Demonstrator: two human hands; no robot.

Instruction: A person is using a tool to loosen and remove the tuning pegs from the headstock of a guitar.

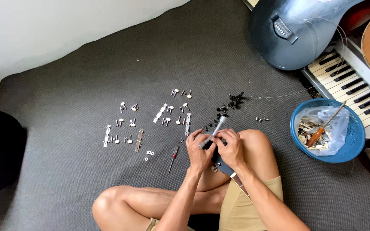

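Tuner parts (125, 132) lie sorted on the carpet at left, a small screwdriver (173, 157) nearer. Left hand (199, 150) grips a grey tool (214, 130); right hand (231, 147) steadies the blue headstock (223, 166) on the lap. Keep the tool square, pressing gently.

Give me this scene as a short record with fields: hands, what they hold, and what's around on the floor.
left hand: grips a grey tool
right hand: on a dark guitar headstock in the lap
floor: grey carpet
ahead: white tuning pegs, black parts, small screwdriver
right side: blue basket, black guitar, keyboard
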